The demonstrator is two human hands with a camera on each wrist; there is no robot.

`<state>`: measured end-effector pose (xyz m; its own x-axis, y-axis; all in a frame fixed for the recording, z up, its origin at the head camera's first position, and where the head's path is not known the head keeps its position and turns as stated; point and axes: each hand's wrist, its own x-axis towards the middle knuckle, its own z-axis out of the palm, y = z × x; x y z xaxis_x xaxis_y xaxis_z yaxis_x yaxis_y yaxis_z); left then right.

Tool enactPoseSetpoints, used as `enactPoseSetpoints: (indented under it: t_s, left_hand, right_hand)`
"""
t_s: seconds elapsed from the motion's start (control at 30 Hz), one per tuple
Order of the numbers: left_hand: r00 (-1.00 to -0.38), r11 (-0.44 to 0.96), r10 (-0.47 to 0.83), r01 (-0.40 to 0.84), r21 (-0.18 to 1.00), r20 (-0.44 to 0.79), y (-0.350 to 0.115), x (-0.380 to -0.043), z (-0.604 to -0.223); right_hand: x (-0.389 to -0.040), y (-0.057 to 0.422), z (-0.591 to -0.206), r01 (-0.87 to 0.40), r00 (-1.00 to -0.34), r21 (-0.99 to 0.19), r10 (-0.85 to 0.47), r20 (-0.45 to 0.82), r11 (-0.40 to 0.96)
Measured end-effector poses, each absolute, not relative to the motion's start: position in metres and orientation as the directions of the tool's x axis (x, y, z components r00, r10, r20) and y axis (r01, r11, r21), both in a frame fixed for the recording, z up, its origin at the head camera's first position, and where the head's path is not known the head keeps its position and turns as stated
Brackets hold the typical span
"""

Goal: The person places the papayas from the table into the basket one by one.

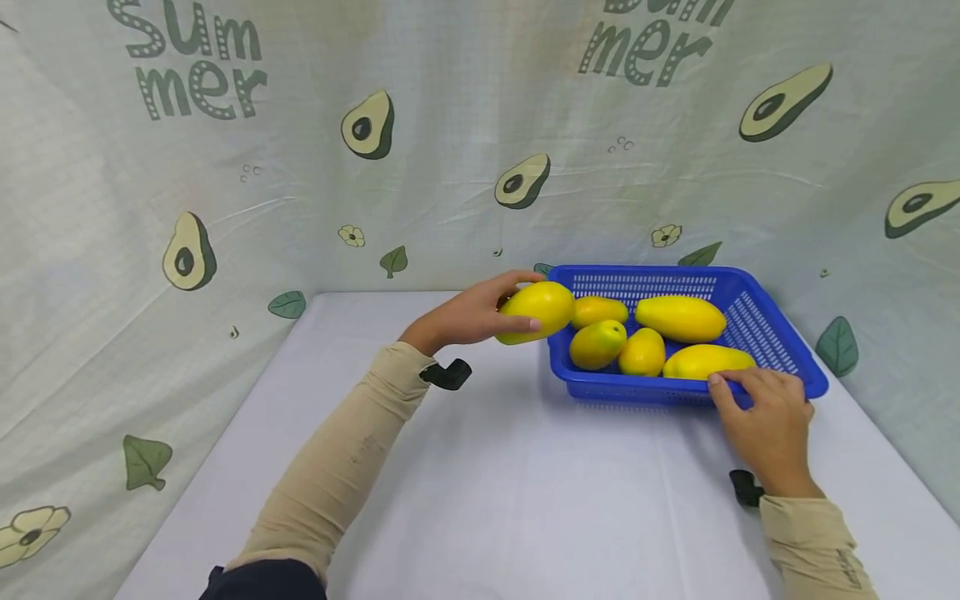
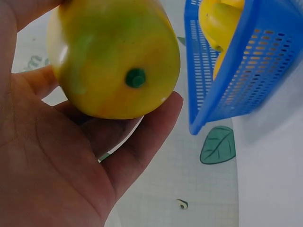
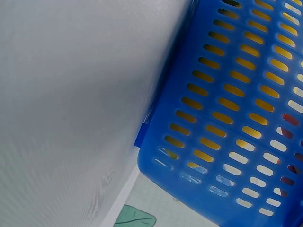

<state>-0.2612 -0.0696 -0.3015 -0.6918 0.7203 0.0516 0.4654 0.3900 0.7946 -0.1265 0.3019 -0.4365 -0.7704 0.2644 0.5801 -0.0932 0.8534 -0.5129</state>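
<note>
My left hand [image 1: 476,315] holds a yellow mango [image 1: 546,308] at the left end of the blue basket [image 1: 684,271], beside its rim. In the left wrist view, the fingers curl round the mango [image 2: 118,56], whose small green stem end faces the camera. At the basket's front right, my right hand [image 1: 768,425] grips the rim, fingers over the edge. The right wrist view shows the basket's slotted wall [image 3: 222,113] close up, with parts of the fingers visible through the slots. Several yellow fruits lie inside, among them a long one [image 1: 681,318] at the back.
A white cloth [image 1: 517,500] covers the table under the basket. Behind the table hangs a pale curtain [image 1: 442,183] printed with avocados and leaves. The basket stands at the table's back right, near the curtain.
</note>
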Motion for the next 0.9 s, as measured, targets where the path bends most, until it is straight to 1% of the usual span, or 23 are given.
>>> enactPoseSetpoints:
  t_s: [0.33, 0.6, 0.77, 0.9]
  left_hand:
    - [-0.639, 0.353, 0.765, 0.512, 0.783, 0.073, -0.052, -0.258, -0.288]
    - [-0.615, 0.337, 0.783, 0.540, 0.771, 0.088, -0.035, -0.257, -0.277]
    - [-0.611, 0.368, 0.789, 0.555, 0.746, 0.065, -0.025, -0.260, -0.273]
    - [-0.605, 0.410, 0.795, 0.585, 0.700, 0.040, -0.017, -0.264, -0.269]
  right_hand:
    - [-0.127, 0.302, -0.437, -0.101, -0.767, -0.507, 0.258, 0.588, 0.856]
    - [-0.129, 0.304, -0.440, -0.111, -0.753, -0.508, 0.261, 0.604, 0.854]
    - [-0.128, 0.305, -0.440, -0.118, -0.752, -0.510, 0.259, 0.606, 0.852]
    - [-0.128, 0.305, -0.439, -0.119, -0.752, -0.511, 0.259, 0.607, 0.852]
